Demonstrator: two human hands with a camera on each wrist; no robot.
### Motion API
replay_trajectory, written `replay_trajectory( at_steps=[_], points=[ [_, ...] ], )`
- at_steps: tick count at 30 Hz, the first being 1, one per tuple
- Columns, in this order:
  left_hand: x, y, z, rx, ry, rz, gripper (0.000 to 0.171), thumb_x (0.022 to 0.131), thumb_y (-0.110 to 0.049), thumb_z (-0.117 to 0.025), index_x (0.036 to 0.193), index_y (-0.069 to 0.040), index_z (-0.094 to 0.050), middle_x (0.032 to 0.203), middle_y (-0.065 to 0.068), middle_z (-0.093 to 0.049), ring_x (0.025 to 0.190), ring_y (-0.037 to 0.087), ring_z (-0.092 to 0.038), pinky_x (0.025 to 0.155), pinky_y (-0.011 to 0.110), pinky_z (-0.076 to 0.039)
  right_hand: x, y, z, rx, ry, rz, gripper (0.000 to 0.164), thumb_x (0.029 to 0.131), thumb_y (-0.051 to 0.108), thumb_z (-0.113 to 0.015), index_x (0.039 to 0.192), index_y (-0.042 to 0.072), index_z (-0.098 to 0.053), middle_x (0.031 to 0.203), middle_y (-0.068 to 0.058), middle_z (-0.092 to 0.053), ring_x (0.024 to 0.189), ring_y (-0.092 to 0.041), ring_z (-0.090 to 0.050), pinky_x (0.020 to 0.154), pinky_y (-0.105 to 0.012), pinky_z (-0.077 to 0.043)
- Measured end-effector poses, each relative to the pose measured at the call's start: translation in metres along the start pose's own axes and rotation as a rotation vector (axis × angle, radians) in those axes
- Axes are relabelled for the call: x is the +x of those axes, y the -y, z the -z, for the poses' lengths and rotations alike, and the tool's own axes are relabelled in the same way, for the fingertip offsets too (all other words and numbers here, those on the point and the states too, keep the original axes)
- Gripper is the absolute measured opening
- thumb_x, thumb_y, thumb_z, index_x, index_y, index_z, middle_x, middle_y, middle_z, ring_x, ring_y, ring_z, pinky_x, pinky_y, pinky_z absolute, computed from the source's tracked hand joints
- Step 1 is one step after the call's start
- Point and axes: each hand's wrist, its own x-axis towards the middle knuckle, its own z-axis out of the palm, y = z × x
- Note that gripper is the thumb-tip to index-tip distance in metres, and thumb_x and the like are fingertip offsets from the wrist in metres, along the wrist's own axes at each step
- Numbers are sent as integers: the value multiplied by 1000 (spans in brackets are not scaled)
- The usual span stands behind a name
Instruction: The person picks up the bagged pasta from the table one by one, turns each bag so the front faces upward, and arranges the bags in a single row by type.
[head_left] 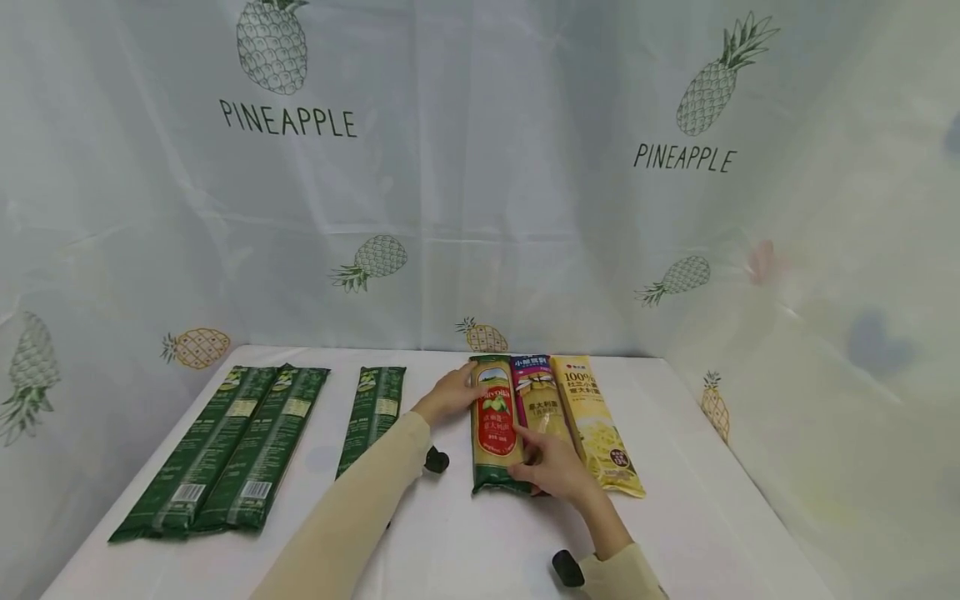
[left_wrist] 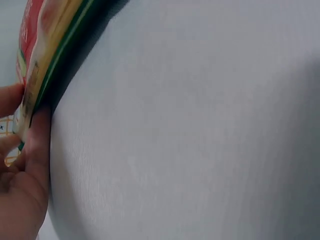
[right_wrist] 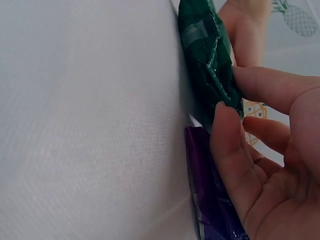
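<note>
Right wrist: curled hand (right_wrist: 282, 187), pinched packet (right_wrist: 204, 60)

Long plastic packet (head_left: 495, 425): gold, green ends, red oval label. Purple-topped gold plastic packet (head_left: 543, 407). Yellow plastic packet (head_left: 596, 425). Dark green plastic packets (head_left: 262, 450). Pale hanging sheet (head_left: 510, 183): pineapple print.

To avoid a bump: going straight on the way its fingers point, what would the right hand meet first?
The red-labelled spaghetti pack, which the right hand already touches. Beyond it, probably the left hand, though depth is unclear.
</note>
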Motion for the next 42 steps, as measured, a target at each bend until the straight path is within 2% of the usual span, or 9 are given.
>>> replay_trajectory(
  at_steps=[6,12,16,23,28,31,38,42],
  points=[
    [1,3,2,-81,48,16,76,107,-32,-60,171,-15,-23,162,22,-46,151,41,-42,124,59,-31,-1,-1,0,19,-5,18,78,90,20,-86,158,6,-51,98,-8,-62,60,-18,-62,56,-35,-58],
    [0,4,2,-84,35,30,76,106,-33,-64,171,-19,-27,147,20,-58,140,37,-53,121,58,-36,1,-3,2,6,-24,5,75,90,20,-86,156,9,-54,100,-7,-63,60,-15,-61,55,-32,-57],
    [1,5,2,-64,30,16,75,106,-34,-66,170,-20,-29,139,17,-62,136,35,-55,120,57,-37,1,-4,3,-26,-52,12,71,89,17,-86,154,8,-57,97,-5,-62,63,-14,-58,53,-28,-52],
    [-8,-3,7,-113,47,9,79,105,-30,-68,170,-15,-26,129,20,-62,133,38,-56,121,57,-35,0,-3,3,-54,-64,37,66,89,8,-84,151,5,-60,104,-8,-61,73,-17,-53,55,-25,-45],
    [-9,-4,7,-84,42,9,79,105,-27,-70,169,-11,-28,114,15,-61,112,30,-61,109,48,-45,0,-3,4,-52,-71,39,67,89,5,-85,151,6,-60,106,-8,-61,79,-18,-53,61,-25,-45],
    [-8,-4,5,-59,28,6,78,104,-28,-71,168,-10,-30,107,11,-60,101,25,-59,101,44,-47,-1,-5,5,-39,-77,40,68,88,5,-85,151,7,-60,107,-8,-62,80,-18,-53,62,-25,-45],
    [-8,-1,8,-62,42,-11,79,104,-32,-71,169,-13,-30,110,11,-63,106,25,-62,107,49,-46,-6,-2,10,69,-40,28,64,91,4,-83,151,8,-60,112,-13,-62,71,-19,-57,53,-29,-54],
    [-8,3,17,-68,87,-10,74,105,-31,-69,168,-14,-34,114,10,-66,101,22,-66,94,42,-54,-10,4,12,115,1,35,61,93,7,-81,150,7,-61,115,-15,-61,73,-20,-59,54,-32,-57]
  ],
)
